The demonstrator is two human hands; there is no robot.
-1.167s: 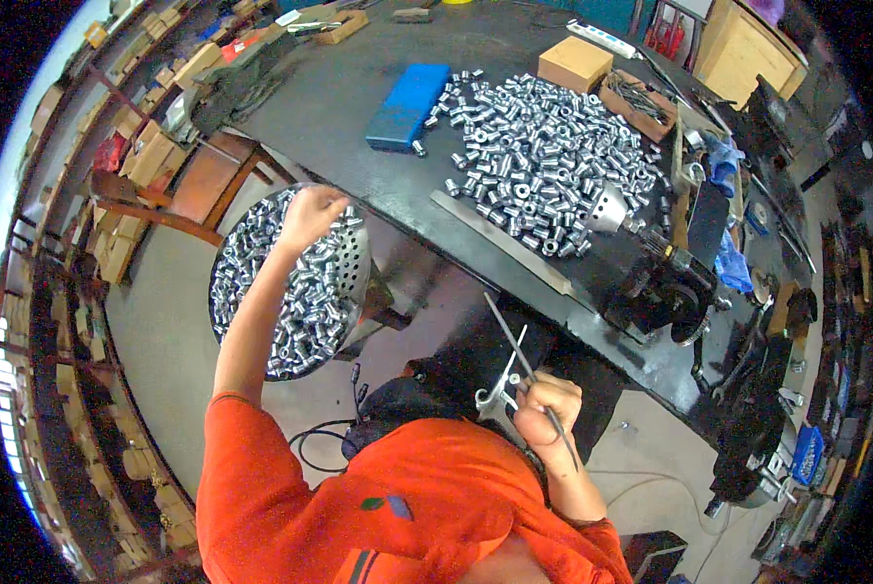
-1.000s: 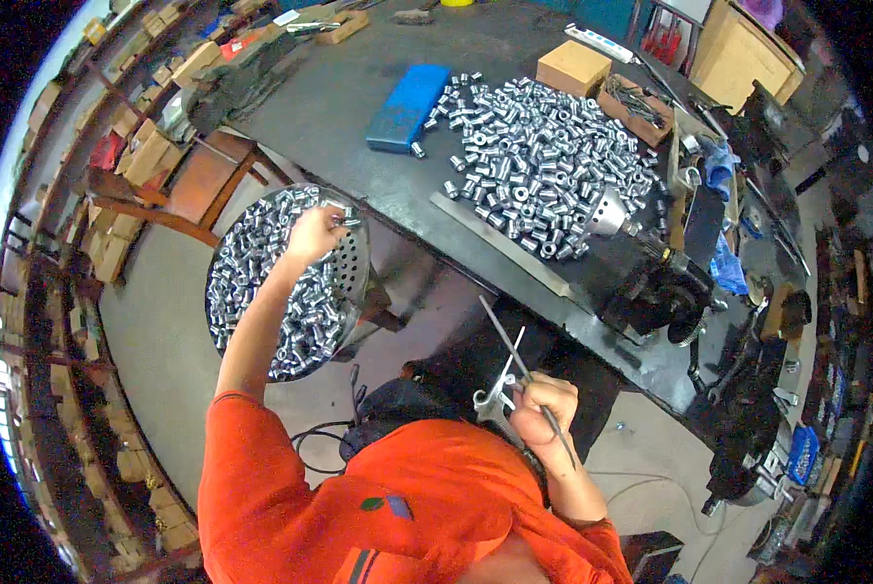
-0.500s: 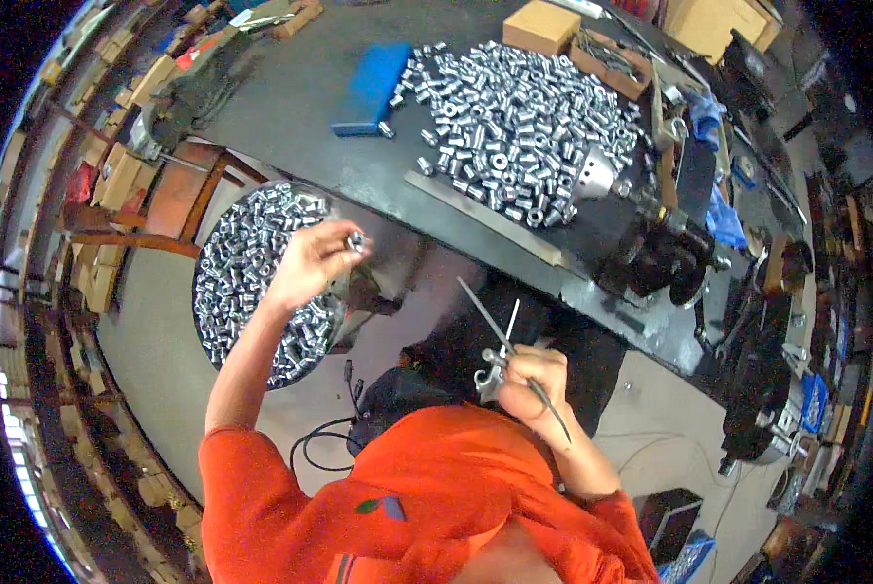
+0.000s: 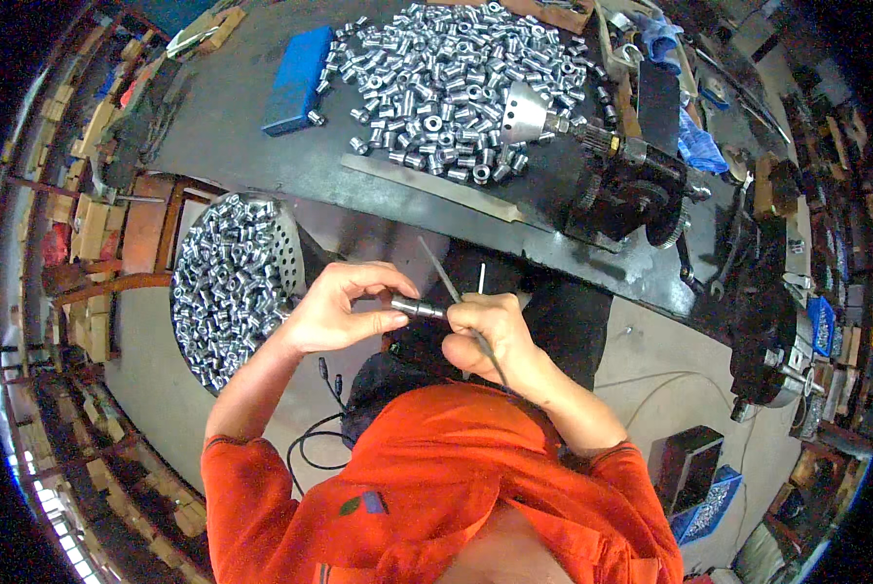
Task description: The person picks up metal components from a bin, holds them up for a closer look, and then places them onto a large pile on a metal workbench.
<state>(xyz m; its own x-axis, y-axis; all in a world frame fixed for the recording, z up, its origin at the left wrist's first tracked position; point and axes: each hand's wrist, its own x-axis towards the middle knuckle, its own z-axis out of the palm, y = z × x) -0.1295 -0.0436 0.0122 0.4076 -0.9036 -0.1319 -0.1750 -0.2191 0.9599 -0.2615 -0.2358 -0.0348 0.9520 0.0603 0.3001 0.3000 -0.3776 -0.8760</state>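
Observation:
My left hand (image 4: 344, 307) pinches a small shiny stepped metal bushing (image 4: 412, 307) between thumb and fingertips, in front of my body. Close against its right end is my right hand (image 4: 490, 336), closed around a long thin dark file (image 4: 439, 270) that slants up to the left. A slim pale rod (image 4: 482, 277) also sticks up from behind the right fist; its lower part is hidden. Whether the bushing touches something in the right fist I cannot tell. To the left stands a round perforated basin (image 4: 288, 251) filled with similar bushings (image 4: 224, 292).
A large heap of bushings (image 4: 446, 88) covers the dark workbench (image 4: 232, 146), beside a blue box (image 4: 298, 83). A flat metal bar (image 4: 431, 187) lies along the bench's near edge. A dark machine (image 4: 631, 190) stands at right. A wooden chair (image 4: 154, 229) is behind the basin.
My left hand has come right and down from above the basin, bringing the bushing to my right hand. The right hand has moved slightly left and up, and the view has shifted.

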